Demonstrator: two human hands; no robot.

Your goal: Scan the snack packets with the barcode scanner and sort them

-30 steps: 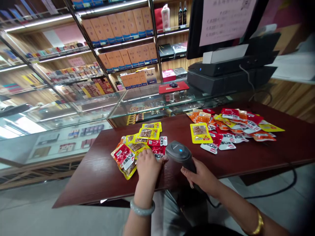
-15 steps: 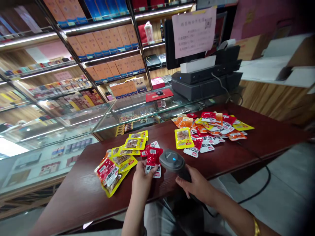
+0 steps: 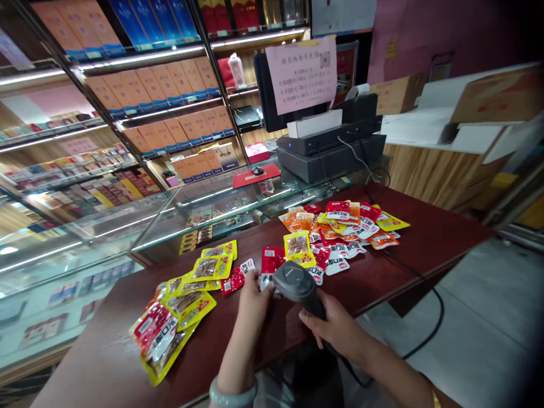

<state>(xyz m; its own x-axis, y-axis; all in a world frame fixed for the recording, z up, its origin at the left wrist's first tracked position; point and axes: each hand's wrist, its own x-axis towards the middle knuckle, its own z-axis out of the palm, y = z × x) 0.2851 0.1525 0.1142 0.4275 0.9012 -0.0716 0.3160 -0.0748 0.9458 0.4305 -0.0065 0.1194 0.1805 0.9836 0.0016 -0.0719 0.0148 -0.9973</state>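
Observation:
My right hand (image 3: pixel 338 323) is wrapped round the handle of a dark grey barcode scanner (image 3: pixel 297 280), its head pointing toward my left hand. My left hand (image 3: pixel 253 297) pinches a small red-and-white snack packet (image 3: pixel 272 259) at its lower left, just beyond the scanner head; the scanner hides part of it. Just left of that lies another red-and-white packet (image 3: pixel 238 276). Farther left is a spread of yellow packets (image 3: pixel 210 267) with a red-and-white one (image 3: pixel 155 328) on top. A yellow packet (image 3: pixel 299 249) borders a mixed pile of packets (image 3: pixel 340 226) on the right.
The dark red table (image 3: pixel 408 249) meets a glass display counter (image 3: pixel 204 198). A black cash register (image 3: pixel 331 150) and a monitor with a pink paper sign (image 3: pixel 304 76) stand behind. A red mat (image 3: pixel 244 178) carries a mouse. The scanner's cable (image 3: pixel 440 317) hangs off the table edge.
My left hand has shifted the pinched packet rightward, apart from the other red-and-white packet and closer to the pile. The scanner's blue light no longer shows. My view has turned right.

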